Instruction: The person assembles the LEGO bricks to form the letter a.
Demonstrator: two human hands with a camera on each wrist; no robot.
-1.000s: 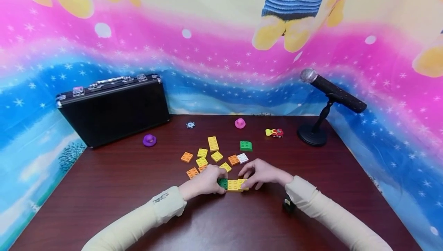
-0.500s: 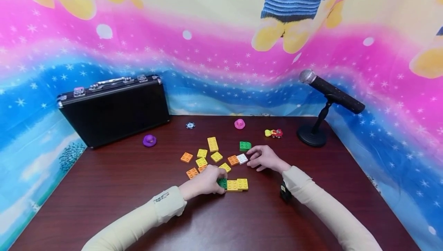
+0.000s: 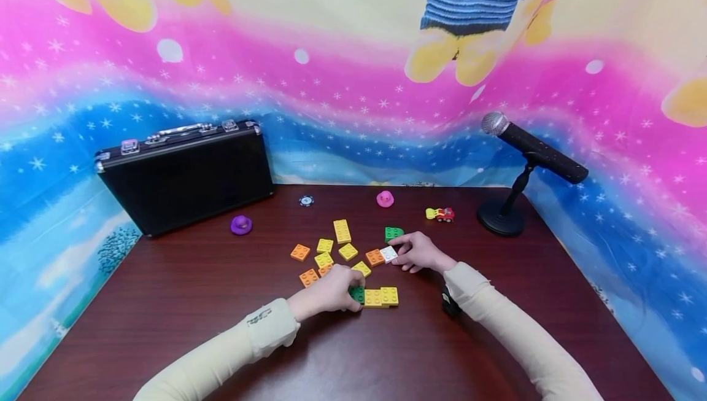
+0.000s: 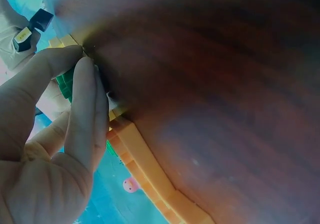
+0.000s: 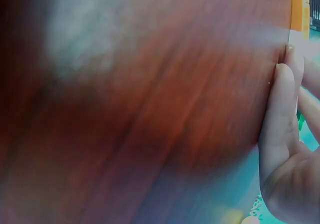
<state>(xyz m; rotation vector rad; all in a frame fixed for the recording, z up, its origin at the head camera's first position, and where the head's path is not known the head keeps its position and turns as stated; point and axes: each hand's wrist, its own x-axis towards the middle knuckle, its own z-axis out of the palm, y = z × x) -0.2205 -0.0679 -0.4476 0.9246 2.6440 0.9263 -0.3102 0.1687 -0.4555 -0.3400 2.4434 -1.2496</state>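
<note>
In the head view my left hand (image 3: 333,288) pinches a dark green toy building brick (image 3: 358,294) between thumb and fingers. Yellow bricks (image 3: 373,297) stand in line with it on the right, the end one (image 3: 389,296) sitting a little higher. The left wrist view shows the same green brick (image 4: 65,85) partly behind the fingers. My right hand (image 3: 421,252) is at a white brick (image 3: 389,254), fingers reaching around its right side without a visible firm grip. An orange brick (image 3: 375,257) touches the white one. A bright green brick (image 3: 393,233) lies just beyond the right fingertips.
Several loose yellow (image 3: 348,252) and orange bricks (image 3: 300,252) lie around the left hand. Farther back are a purple duck (image 3: 241,225), a pink duck (image 3: 385,199), a chip (image 3: 306,201) and a toy car (image 3: 440,214). A black case (image 3: 188,180) and microphone stand (image 3: 501,217) flank them.
My right hand has left the yellow brick at the row's right end, moved away and up to the white brick. The left hand has stayed at the green brick.
</note>
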